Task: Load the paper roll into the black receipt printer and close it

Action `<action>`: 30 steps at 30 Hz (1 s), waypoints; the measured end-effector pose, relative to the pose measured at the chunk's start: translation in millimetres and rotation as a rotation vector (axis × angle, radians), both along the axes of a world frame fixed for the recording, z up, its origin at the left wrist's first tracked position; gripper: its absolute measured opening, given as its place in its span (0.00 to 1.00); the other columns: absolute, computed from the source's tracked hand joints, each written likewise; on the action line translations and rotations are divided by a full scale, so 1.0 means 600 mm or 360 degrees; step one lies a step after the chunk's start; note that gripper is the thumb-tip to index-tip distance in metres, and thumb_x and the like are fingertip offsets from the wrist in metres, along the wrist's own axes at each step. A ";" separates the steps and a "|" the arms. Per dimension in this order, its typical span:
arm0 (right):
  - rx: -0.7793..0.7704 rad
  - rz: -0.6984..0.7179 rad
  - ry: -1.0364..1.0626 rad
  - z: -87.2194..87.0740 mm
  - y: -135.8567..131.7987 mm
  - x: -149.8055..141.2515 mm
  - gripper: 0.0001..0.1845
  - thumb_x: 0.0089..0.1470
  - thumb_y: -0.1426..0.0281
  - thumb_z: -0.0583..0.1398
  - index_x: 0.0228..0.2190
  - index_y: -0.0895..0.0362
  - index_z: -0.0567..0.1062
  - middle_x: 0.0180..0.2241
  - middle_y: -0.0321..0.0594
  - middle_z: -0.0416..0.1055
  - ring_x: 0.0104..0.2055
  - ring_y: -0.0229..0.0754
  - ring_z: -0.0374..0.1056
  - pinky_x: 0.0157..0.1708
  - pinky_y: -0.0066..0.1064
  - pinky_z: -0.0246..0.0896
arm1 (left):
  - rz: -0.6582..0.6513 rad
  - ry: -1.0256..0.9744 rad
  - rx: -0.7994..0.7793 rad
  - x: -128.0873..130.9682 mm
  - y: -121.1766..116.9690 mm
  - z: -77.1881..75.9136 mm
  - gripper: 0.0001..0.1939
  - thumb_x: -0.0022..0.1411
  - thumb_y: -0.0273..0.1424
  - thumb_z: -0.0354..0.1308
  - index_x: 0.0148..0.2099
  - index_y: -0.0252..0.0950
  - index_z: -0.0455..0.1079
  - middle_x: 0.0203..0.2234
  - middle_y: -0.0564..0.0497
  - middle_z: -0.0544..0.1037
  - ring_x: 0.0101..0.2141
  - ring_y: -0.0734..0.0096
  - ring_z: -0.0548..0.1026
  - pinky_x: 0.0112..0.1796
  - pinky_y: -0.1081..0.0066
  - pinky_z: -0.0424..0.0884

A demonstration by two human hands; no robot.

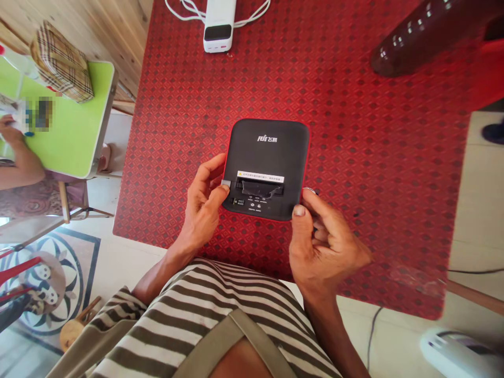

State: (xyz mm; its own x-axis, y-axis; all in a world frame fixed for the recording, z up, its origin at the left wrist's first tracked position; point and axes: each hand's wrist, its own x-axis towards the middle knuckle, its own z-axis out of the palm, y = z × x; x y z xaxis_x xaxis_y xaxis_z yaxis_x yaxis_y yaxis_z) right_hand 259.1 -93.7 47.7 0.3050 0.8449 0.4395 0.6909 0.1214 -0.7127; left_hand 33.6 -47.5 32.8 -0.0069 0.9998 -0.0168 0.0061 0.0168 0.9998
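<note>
A black square device (pixel 268 152) with a white logo, a slot and small buttons lies on the red patterned table cover (pixel 354 157). My left hand (pixel 202 207) grips its near-left edge, the thumb pressed on the left end of the slot and the fingers curled round the side. My right hand (pixel 325 241) holds the near-right corner, the thumb resting on the top edge and the fingers bent against the side.
A white power bank (pixel 219 23) with white cables lies at the table's far edge. A dark glossy object (pixel 425 37) lies at the far right. To the left stands a green table (pixel 71 126) with a checked bag (pixel 61 60), and another person's arm (pixel 19 157) rests there.
</note>
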 end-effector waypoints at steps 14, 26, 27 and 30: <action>-0.0017 -0.0021 0.0031 0.002 0.002 -0.006 0.17 0.80 0.56 0.72 0.57 0.51 0.96 0.50 0.50 0.97 0.41 0.55 0.96 0.45 0.47 0.97 | 0.0015 0.0039 0.0029 -0.001 -0.003 -0.002 0.34 0.87 0.57 0.67 0.83 0.50 0.72 0.79 0.41 0.84 0.74 0.47 0.87 0.69 0.53 0.85; 0.0145 0.0560 -0.0543 0.080 0.086 0.036 0.22 0.84 0.72 0.68 0.69 0.41 0.90 0.61 0.43 0.96 0.60 0.57 0.93 0.65 0.53 0.88 | -0.0108 0.0083 0.0202 -0.028 0.009 -0.023 0.33 0.86 0.56 0.70 0.83 0.54 0.74 0.78 0.44 0.85 0.76 0.40 0.85 0.77 0.37 0.82; 0.0046 0.0677 -0.0595 0.086 0.105 0.033 0.22 0.85 0.72 0.66 0.69 0.43 0.90 0.62 0.44 0.95 0.62 0.58 0.92 0.67 0.55 0.87 | -0.0110 0.0132 0.0253 -0.031 0.011 -0.030 0.34 0.87 0.57 0.69 0.84 0.54 0.73 0.78 0.43 0.84 0.76 0.39 0.84 0.77 0.36 0.82; -0.0315 0.0948 -0.0880 0.094 0.162 0.015 0.18 0.84 0.73 0.63 0.62 0.50 0.91 0.62 0.51 0.94 0.62 0.63 0.90 0.65 0.59 0.85 | -0.0144 0.0266 0.0446 -0.035 0.016 -0.052 0.41 0.86 0.62 0.68 0.89 0.55 0.66 0.82 0.41 0.79 0.78 0.37 0.80 0.78 0.33 0.79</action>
